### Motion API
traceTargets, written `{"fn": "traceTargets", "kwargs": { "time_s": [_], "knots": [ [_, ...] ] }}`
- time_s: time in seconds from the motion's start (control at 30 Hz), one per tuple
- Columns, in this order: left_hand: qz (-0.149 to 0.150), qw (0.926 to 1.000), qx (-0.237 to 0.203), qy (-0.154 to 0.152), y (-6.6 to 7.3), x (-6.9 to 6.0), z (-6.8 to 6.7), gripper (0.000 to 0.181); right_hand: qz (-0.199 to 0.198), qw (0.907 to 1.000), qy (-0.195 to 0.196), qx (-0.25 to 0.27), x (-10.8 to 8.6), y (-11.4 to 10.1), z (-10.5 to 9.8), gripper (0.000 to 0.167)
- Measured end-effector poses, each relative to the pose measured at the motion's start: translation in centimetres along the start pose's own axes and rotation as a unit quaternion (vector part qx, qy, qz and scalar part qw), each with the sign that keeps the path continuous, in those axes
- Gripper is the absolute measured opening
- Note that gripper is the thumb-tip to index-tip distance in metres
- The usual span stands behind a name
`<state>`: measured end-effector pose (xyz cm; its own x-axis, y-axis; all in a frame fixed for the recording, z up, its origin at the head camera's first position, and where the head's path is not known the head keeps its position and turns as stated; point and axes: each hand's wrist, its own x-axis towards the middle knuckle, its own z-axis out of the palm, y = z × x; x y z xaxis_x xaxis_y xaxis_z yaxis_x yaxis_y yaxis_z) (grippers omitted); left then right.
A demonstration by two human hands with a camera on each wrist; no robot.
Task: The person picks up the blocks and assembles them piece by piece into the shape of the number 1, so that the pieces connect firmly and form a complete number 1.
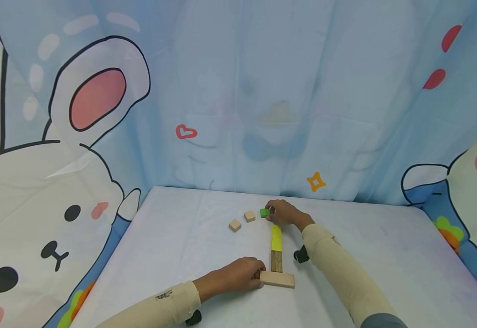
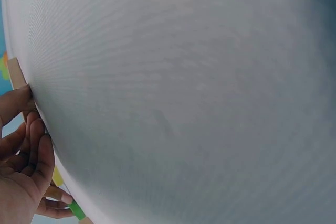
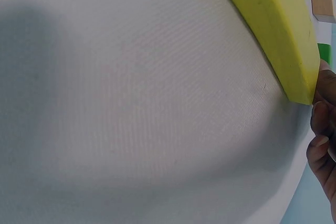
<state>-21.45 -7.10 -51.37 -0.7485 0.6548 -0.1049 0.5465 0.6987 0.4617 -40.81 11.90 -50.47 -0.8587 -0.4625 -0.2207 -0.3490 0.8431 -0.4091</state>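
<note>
My left hand (image 1: 243, 274) grips the left end of a plain wooden plank (image 1: 277, 279), which lies crosswise; in the left wrist view the thumb is against the plank (image 2: 17, 72). Beyond the plank, a brown wooden block (image 1: 277, 261) and a yellow block (image 1: 277, 238) lie end to end in a line. At the far end of that line my right hand (image 1: 284, 212) pinches a small green block (image 1: 264, 212) at its right side. In the right wrist view the yellow block (image 3: 278, 30) lies close to the fingers, with the green block (image 3: 325, 52) partly hidden.
Two small plain wooden cubes, a nearer one (image 1: 235, 225) and a farther one (image 1: 249, 216), sit left of the green block. The white table (image 1: 173, 237) ends at a blue curtain (image 1: 238, 91). Dark wrist devices (image 1: 301, 255) hang below both forearms.
</note>
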Motion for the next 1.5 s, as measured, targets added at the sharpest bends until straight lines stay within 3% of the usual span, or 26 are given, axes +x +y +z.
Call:
{"fn": "traceTargets", "kwargs": {
  "time_s": [0.9,1.5],
  "knots": [
    [-0.017,0.9998,-0.011,-0.005,0.0,-0.1,0.0,0.029,-0.001,0.9999,0.013,0.000,-1.4,0.3,0.0,0.038],
    [-0.012,0.9998,-0.015,0.004,0.4,-0.3,-0.1,0.031,-0.018,0.9993,0.031,0.015,-2.4,1.4,-0.5,0.038]
  ]
}}
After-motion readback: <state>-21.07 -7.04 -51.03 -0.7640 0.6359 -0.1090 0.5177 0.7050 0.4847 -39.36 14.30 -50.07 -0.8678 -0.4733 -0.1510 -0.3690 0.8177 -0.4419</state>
